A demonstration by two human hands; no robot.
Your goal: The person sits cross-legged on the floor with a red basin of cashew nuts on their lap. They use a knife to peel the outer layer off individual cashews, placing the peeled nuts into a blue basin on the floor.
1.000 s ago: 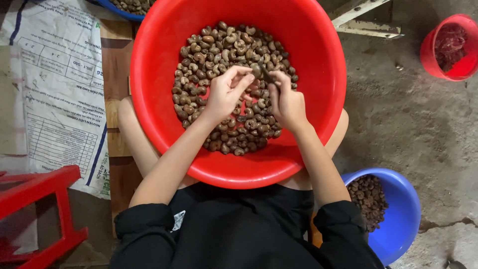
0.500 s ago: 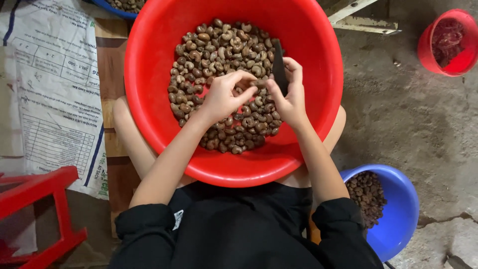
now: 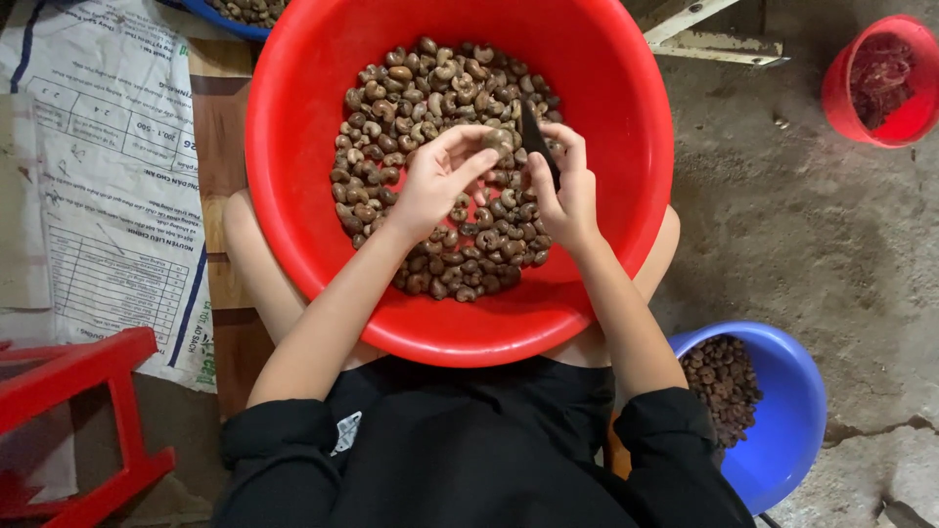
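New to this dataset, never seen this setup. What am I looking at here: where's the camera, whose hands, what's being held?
There is no machine here: a person works with two bare hands. The single view comes from a camera worn on that person's head, looking straight down, so the arms enter from the bottom of the picture.

A large red basin rests on the person's lap, with a heap of brown curved nuts inside. The left hand pinches one nut between its fingertips above the heap. The right hand grips a small dark blade, its tip right next to that nut.

Around it on the concrete floor: a blue bowl of darker pieces at lower right, a small red bucket at upper right, printed paper sacking and part of a red stool on the left.
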